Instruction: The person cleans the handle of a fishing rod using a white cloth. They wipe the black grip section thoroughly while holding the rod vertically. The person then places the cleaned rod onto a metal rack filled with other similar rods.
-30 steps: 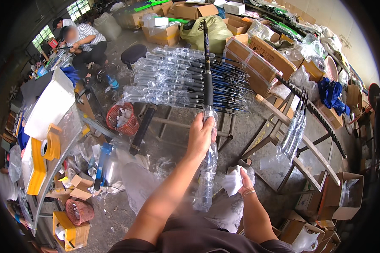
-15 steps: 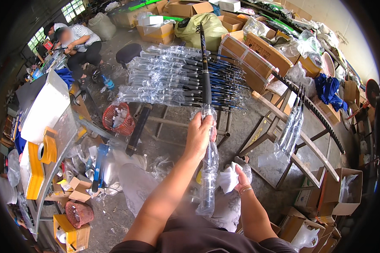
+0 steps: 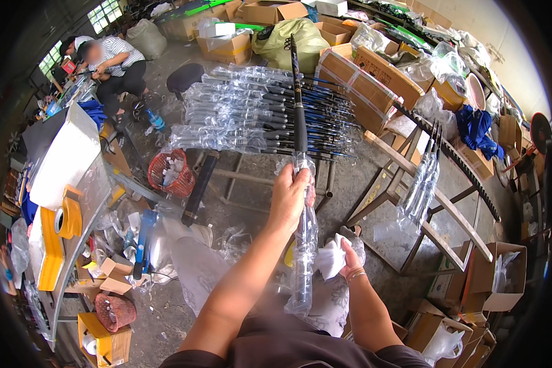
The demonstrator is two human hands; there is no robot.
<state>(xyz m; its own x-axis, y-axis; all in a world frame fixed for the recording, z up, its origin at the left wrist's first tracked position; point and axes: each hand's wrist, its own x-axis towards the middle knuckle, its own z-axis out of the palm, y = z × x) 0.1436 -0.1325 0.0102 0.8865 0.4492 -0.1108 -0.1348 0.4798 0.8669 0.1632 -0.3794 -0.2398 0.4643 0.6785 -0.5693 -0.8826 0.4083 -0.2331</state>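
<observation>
My left hand (image 3: 288, 199) is wrapped round a black fishing rod (image 3: 300, 129), just below its dark foam grip. The rod stands nearly upright in the picture, its tip section with rings pointing away from me. Clear plastic wrap (image 3: 303, 276) covers its lower part, which reaches down to my lap. In my right hand (image 3: 352, 262), beside the rod's lower end, is a bunched white cloth (image 3: 330, 259). Beyond my hands, several similar rods (image 3: 236, 113) lie side by side on a metal stand, handles in plastic to the left and dark blue-black sections to the right.
Several wrapped rods (image 3: 420, 187) lean on a wooden and metal rack (image 3: 451, 224) at right. A red basket (image 3: 172, 178) stands left of the stand. Cardboard boxes (image 3: 362, 83) fill the back. Tape rolls (image 3: 70, 214) sit on the left table. Another person (image 3: 119, 58) works far left.
</observation>
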